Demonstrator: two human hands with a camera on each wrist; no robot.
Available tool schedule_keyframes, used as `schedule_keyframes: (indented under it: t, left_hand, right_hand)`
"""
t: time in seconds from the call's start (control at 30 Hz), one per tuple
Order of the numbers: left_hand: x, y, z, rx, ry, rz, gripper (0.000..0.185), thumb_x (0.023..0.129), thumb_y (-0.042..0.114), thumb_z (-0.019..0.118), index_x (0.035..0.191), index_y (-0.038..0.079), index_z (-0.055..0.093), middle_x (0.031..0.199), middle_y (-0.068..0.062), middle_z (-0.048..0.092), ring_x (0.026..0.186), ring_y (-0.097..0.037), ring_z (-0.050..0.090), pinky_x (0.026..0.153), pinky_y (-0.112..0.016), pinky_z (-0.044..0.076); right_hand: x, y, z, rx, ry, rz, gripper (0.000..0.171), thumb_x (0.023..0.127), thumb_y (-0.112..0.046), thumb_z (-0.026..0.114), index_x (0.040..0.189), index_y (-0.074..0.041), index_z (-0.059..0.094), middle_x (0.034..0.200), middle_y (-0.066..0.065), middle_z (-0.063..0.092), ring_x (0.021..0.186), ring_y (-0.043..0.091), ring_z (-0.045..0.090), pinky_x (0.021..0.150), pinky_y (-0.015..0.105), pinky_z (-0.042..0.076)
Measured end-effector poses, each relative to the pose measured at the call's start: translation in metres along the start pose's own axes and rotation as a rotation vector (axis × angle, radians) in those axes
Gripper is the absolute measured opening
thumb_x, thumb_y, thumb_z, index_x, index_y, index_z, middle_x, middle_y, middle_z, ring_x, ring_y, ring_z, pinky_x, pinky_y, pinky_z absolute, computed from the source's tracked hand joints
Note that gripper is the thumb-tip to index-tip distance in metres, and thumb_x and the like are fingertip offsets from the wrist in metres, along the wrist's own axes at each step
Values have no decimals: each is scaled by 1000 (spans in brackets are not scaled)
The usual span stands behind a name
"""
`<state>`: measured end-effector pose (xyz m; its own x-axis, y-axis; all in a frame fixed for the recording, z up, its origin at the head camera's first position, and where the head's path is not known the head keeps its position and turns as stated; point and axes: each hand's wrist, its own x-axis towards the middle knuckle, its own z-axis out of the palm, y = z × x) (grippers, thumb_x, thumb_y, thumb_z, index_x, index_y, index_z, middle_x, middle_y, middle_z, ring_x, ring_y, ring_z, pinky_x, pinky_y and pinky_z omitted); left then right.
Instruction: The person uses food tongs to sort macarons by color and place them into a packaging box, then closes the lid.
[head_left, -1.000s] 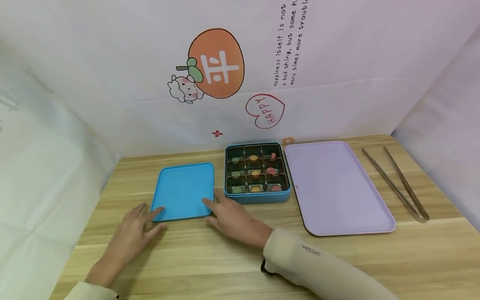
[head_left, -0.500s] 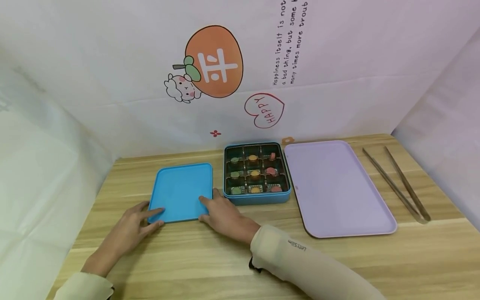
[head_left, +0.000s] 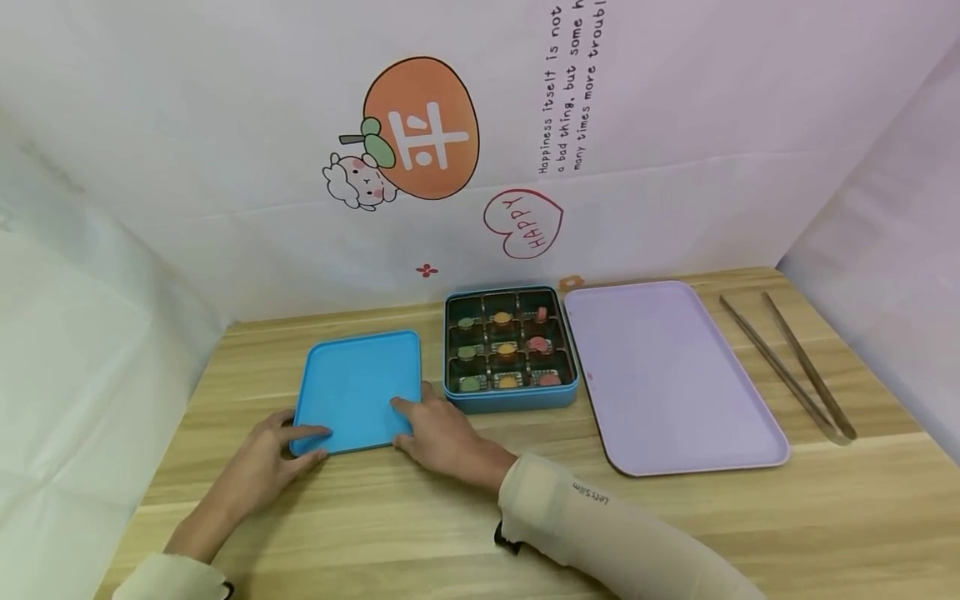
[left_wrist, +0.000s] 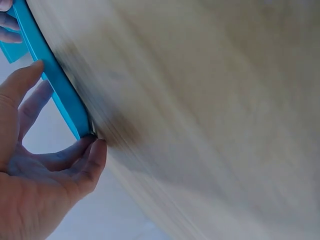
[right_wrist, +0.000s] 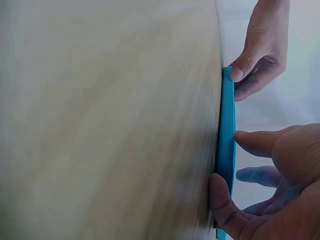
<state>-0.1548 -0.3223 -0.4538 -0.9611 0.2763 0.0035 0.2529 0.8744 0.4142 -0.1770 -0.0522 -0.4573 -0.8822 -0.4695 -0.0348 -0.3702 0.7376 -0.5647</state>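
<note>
A square blue lid point(head_left: 356, 387) lies on the wooden table, left of a blue tin. My left hand point(head_left: 258, 462) holds its near left corner, with the index finger over the top and the thumb at the front edge. At the opposite near corner, my right hand point(head_left: 442, 437) grips the lid, thumb at the front edge and index finger on top. The left wrist view shows fingertips right at the corner of the lid's side wall point(left_wrist: 62, 92). In the right wrist view, thumb and fingers sit around the lid's edge point(right_wrist: 227, 125).
The open blue tin point(head_left: 513, 400) has a dark divided tray with small round green, orange and pink sweets. To its right lies a lilac tray point(head_left: 675, 375), then metal tongs point(head_left: 802, 367) with arms apart. A white printed cloth point(head_left: 285, 125) hangs behind the table.
My right hand has moved a little left, its thumb now at the lid's front edge. The left fingers have closed in on the near left corner. The lid has shifted slightly left.
</note>
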Motion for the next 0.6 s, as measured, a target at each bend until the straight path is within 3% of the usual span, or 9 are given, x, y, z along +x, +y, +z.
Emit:
schedule_keyframes:
  t: [0.37, 0.47, 0.6]
  left_hand:
    - [-12, 2, 0, -66, 78, -24, 31, 90, 18, 85, 119, 9, 78, 138, -43, 53, 125, -60, 55, 88, -65, 56]
    - [-16, 0, 0, -73, 98, -22, 34, 88, 17, 86, 120, 8, 77, 138, -43, 52, 104, -43, 64, 77, -44, 58]
    - [-20, -1, 1, -85, 104, -40, 36, 89, 17, 86, 122, 7, 76, 141, -43, 47, 83, -18, 56, 64, -24, 47]
  right_hand:
    - [-1, -5, 2, 87, 58, -13, 53, 100, -15, 72, 149, -4, 58, 155, 37, 45, 123, 45, 68, 103, 52, 57]
    - [-2, -7, 2, 127, 96, -13, 50, 99, -13, 73, 145, -2, 60, 153, 35, 49, 127, 45, 65, 104, 53, 56]
    - [-2, -8, 2, 203, 142, 6, 43, 99, -11, 72, 140, -1, 63, 147, 24, 59, 133, 38, 61, 107, 52, 54]
